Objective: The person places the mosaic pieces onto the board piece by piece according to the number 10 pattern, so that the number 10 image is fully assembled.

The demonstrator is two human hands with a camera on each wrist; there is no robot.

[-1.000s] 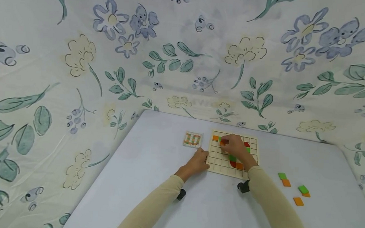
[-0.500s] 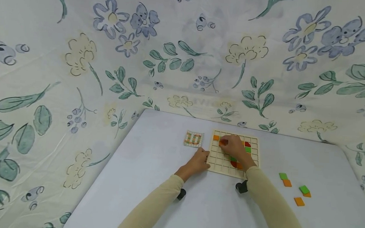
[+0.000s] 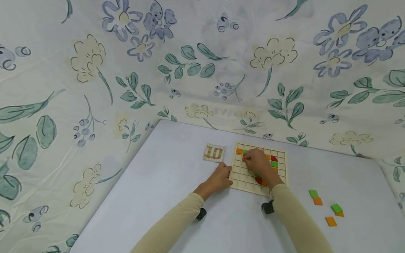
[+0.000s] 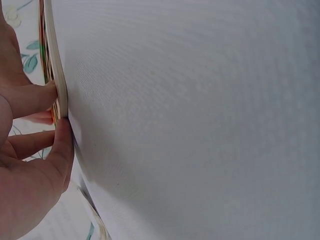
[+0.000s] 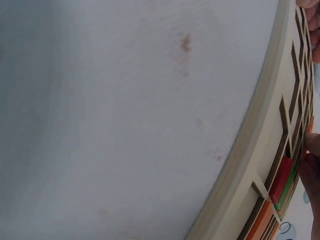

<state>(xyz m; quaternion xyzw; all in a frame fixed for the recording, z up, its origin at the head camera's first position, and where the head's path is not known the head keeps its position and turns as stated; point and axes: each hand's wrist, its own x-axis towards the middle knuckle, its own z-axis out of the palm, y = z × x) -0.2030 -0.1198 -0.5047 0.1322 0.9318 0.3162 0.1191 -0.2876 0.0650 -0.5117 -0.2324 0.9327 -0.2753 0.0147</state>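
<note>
A square wooden grid board lies on the white table, with orange, green and red tiles in some cells. At its left edge, my left hand grips the rim; the left wrist view has thumb and fingers of that hand against the board's edge. Over the upper left cells, my right hand pinches an orange tile standing on edge. The right wrist view shows fingertips of the right hand beyond a red tile. My right hand and forearm hide part of the board.
A small pattern card with coloured squares lies left of the board. Several loose green and orange tiles, including an orange tile and a green tile, lie to the right. A floral cloth hangs behind the table.
My right hand has shifted slightly left, with the orange tile in its fingertips coming to the cell area below the top row. The left hand stays at the board's edge.
</note>
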